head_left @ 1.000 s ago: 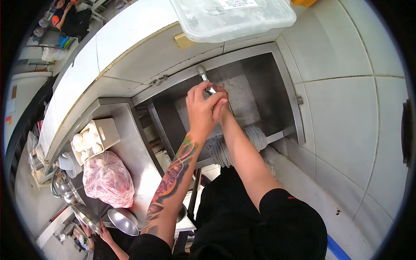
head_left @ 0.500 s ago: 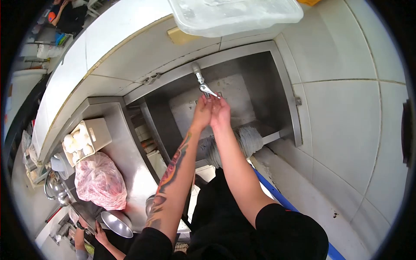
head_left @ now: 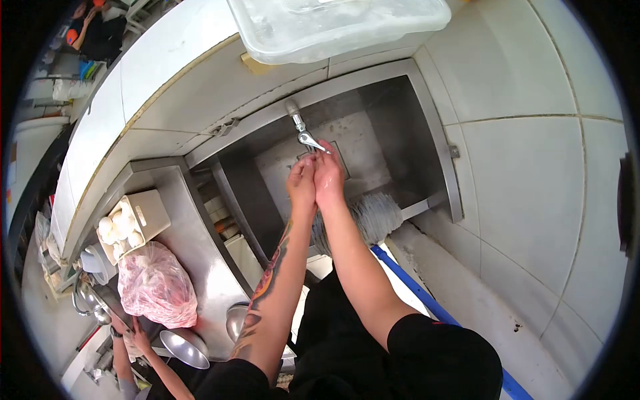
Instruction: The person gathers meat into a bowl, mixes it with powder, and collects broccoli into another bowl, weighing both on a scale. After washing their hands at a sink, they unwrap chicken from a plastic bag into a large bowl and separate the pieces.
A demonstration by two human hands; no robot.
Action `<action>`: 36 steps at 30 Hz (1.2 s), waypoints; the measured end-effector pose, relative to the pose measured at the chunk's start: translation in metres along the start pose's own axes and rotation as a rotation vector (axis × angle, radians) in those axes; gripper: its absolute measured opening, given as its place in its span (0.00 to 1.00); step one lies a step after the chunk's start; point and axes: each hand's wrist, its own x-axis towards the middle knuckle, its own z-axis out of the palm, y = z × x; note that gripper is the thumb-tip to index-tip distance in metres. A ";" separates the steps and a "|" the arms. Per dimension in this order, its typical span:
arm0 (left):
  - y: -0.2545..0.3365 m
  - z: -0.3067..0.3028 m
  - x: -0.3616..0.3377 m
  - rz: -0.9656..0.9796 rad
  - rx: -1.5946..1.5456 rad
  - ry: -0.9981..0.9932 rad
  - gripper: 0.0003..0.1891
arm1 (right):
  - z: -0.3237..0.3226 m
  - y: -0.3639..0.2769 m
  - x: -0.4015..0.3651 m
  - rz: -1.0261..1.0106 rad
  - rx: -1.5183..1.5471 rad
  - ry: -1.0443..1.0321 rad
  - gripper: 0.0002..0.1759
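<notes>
Both my hands are together under the chrome tap (head_left: 308, 139) in the metal sink (head_left: 360, 130). My right hand (head_left: 329, 176) is turned palm up, wet, its fingers stretched toward the tap lever. Beside it, my left hand (head_left: 301, 181) is loosely cupped against the right palm, its fingertips partly hidden. No object shows in either hand. A grey ribbed roll (head_left: 373, 217) lies across the sink's near side, partly behind my right forearm.
A translucent plastic tub (head_left: 340, 30) sits on the ledge above the sink. On the left counter are a carton of eggs (head_left: 148, 212), a bag of pinkish meat (head_left: 159, 283) and a metal bowl (head_left: 185, 348). Another person's hands (head_left: 137, 340) work at lower left.
My hands have shifted slightly apart under the tap, the right one higher along the lever, the left one lower. The camera view has moved a little. The other person's hands have moved up.
</notes>
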 end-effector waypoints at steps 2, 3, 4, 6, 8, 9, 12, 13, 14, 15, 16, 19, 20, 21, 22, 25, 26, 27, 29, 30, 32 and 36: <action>-0.006 -0.003 -0.003 0.065 0.058 -0.022 0.11 | -0.018 0.005 0.022 0.078 0.075 -0.028 0.15; -0.008 -0.005 -0.004 0.130 0.116 -0.048 0.11 | -0.028 0.009 0.029 0.151 0.150 -0.056 0.14; -0.002 -0.012 -0.002 0.092 0.154 -0.093 0.13 | -0.015 0.002 0.024 0.167 0.118 -0.054 0.11; 0.010 -0.020 0.008 0.006 0.076 -0.030 0.14 | -0.009 0.010 0.033 0.186 0.218 -0.034 0.09; 0.029 -0.018 0.012 -0.105 0.005 -0.005 0.17 | -0.001 0.006 0.033 0.203 0.317 -0.012 0.08; 0.035 -0.013 0.013 -0.105 0.004 -0.004 0.17 | 0.005 -0.001 0.028 0.219 0.370 0.036 0.07; 0.042 0.007 0.023 -0.151 0.259 -0.216 0.22 | 0.000 -0.003 0.016 0.260 0.337 0.000 0.06; 0.042 0.006 0.030 -0.148 0.254 -0.212 0.22 | -0.005 -0.001 0.014 0.283 0.251 -0.086 0.06; 0.039 0.001 0.040 -0.274 0.302 -0.234 0.21 | -0.008 0.006 0.015 0.319 0.257 0.017 0.09; 0.038 -0.005 0.052 -0.400 0.349 -0.256 0.20 | -0.013 0.007 0.018 0.322 0.248 0.012 0.09; 0.021 -0.040 0.085 -0.577 0.277 -0.483 0.19 | -0.017 0.008 0.018 0.322 0.124 -0.106 0.11; 0.020 -0.031 0.083 -0.593 0.070 -0.441 0.19 | -0.015 0.007 0.023 0.357 -0.033 -0.299 0.15; 0.027 -0.017 0.075 -0.591 0.069 -0.442 0.19 | -0.007 0.007 0.030 0.285 -0.216 -0.173 0.17; 0.040 0.004 0.058 -0.445 0.197 -0.273 0.19 | 0.001 0.007 0.035 0.211 -0.397 -0.044 0.18; 0.045 0.022 0.043 -0.297 0.321 -0.103 0.22 | 0.014 0.011 0.035 -0.312 -0.761 -0.105 0.22; 0.032 0.051 0.016 -0.057 -0.044 -0.024 0.24 | 0.002 0.000 0.057 -0.470 -1.143 -0.263 0.19; 0.044 0.060 0.004 -0.132 0.054 -0.042 0.24 | -0.005 0.006 0.068 -0.279 -0.856 -0.155 0.11; 0.040 0.056 0.007 -0.133 0.049 -0.040 0.24 | -0.014 0.017 0.070 -0.277 -0.861 -0.157 0.11; 0.019 0.029 0.034 -0.199 -0.002 -0.206 0.24 | -0.019 0.032 0.067 -0.060 -0.228 0.221 0.08; 0.001 -0.001 0.065 -0.293 0.294 -0.242 0.24 | -0.014 0.018 0.051 0.164 0.015 0.083 0.14; -0.012 -0.040 0.104 -0.426 0.156 -0.351 0.23 | -0.018 0.025 0.026 0.273 0.079 -0.050 0.10; 0.031 0.001 0.076 -0.338 0.249 -0.274 0.20 | -0.019 0.020 0.048 0.419 -0.118 -0.123 0.10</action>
